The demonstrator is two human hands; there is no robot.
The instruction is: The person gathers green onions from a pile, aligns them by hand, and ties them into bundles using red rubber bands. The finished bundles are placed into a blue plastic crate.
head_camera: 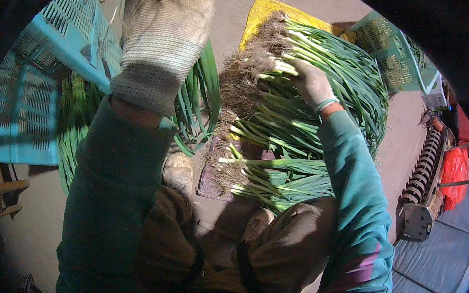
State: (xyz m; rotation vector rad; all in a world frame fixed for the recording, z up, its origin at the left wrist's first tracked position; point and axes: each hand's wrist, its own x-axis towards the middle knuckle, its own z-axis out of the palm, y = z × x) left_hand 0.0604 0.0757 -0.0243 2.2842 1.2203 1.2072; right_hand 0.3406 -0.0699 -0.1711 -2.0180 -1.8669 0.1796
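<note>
My left hand, in a knitted work glove, is raised at the top of the view. It grips a bunch of leek-like green plants, whose long leaves hang down behind the wrist; the far end is cut off by the view's edge. On the right lies a broad pile of the same plants, with brown roots to the left and green leaves to the right. My right hand, gloved too, is over the pile with its fingers closed around a few pale stems, whose roots are blurred.
A yellow sheet lies under the pile. Turquoise plastic crates stand at left beside more bundled greens. A pale green crate is at the far right. A machine part with a coiled spring sits near a red plastic bag.
</note>
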